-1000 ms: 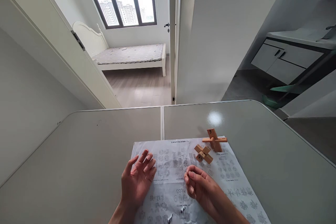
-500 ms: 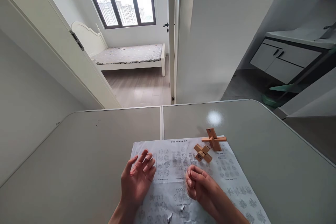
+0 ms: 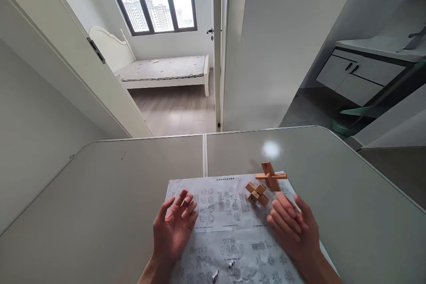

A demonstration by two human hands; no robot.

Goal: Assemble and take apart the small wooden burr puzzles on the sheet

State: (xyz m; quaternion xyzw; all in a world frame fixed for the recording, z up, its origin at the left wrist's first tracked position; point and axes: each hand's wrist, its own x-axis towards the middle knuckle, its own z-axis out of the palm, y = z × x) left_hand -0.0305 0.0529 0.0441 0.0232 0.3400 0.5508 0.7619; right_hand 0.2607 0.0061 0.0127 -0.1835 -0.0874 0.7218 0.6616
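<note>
the left hand is loosely spread, palm up, over the printed sheet. the right hand has curled fingers — one cannot tell if it holds anything. near it, a small wooden cross sits on the sheet — a bigger wooden cross is behind.

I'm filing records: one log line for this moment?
left hand: open, empty; right hand: fingers curled; small wooden puzzle: on sheet; larger puzzle: sheet's corner
</note>
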